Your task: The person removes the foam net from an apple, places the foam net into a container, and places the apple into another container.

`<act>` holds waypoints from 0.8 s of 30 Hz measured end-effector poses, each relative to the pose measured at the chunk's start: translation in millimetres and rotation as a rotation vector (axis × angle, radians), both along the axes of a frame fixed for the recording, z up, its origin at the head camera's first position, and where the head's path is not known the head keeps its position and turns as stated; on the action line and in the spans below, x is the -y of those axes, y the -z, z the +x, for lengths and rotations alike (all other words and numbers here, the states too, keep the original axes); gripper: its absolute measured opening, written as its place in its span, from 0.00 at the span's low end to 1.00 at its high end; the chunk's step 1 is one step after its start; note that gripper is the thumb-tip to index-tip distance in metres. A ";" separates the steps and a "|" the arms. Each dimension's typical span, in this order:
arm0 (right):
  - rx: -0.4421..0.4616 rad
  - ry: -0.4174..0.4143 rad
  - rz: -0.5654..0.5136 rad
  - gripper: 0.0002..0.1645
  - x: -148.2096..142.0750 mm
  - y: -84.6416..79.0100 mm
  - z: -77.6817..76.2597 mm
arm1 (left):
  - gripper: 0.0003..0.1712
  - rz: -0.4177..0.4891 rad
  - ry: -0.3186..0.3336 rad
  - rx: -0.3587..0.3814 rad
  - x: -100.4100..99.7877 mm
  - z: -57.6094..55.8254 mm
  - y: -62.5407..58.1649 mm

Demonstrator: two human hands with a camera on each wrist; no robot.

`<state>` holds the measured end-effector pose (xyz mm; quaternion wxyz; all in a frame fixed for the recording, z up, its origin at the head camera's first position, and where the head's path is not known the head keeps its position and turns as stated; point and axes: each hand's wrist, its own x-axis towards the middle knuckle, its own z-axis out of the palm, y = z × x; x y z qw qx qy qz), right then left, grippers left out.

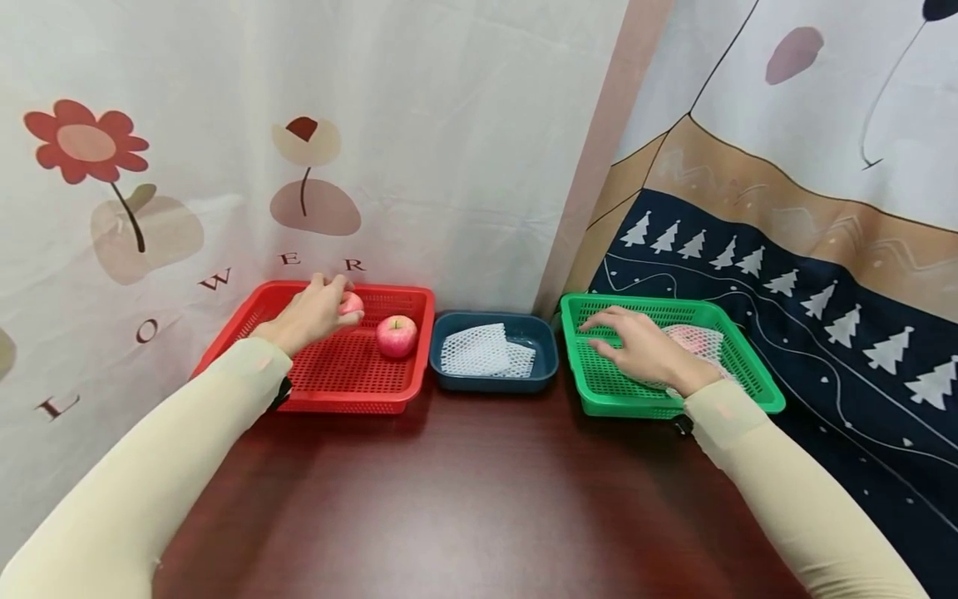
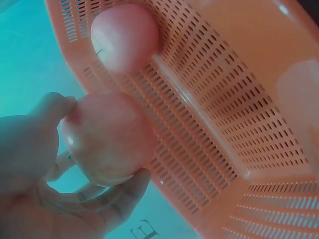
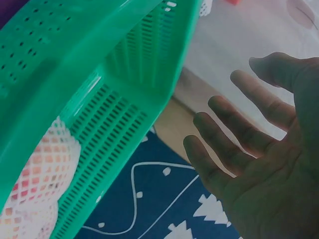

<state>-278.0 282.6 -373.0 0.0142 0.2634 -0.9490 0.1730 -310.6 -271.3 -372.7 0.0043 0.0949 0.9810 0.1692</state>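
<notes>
My left hand [image 1: 313,314] grips a pinkish-red apple [image 2: 107,138] over the red basket [image 1: 340,402], thumb on one side and fingers round the other. A second apple [image 1: 397,336] lies in that basket, toward its right side. On the right, my right hand [image 1: 645,345] hovers over the green basket [image 1: 614,404] with its fingers spread and nothing in them. Inside the green basket, partly hidden by that hand in the head view, lies fruit in white foam netting [image 3: 47,172], with red showing through the mesh.
Between the two baskets stands a dark blue tray [image 1: 494,385] holding white foam net sleeves [image 1: 475,349]. All three containers sit along the back of a dark reddish-brown table [image 1: 479,491]. A printed curtain [image 1: 464,150] hangs right behind them.
</notes>
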 end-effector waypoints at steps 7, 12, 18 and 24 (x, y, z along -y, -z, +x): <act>0.019 0.028 0.017 0.21 -17.7 2.4 3.3 | 0.40 -0.042 0.029 0.019 -7.8 -7.9 0.3; 0.029 0.052 0.029 0.21 -28.1 3.4 4.6 | 0.37 -0.062 0.028 0.050 -11.7 -16.3 5.5; 0.040 0.075 0.038 0.20 -38.5 2.9 1.6 | 0.36 -0.110 0.021 0.089 -13.7 -26.2 14.1; 0.057 0.105 0.040 0.21 -49.0 2.9 -1.6 | 0.33 -0.139 0.027 0.144 -15.3 -32.3 19.6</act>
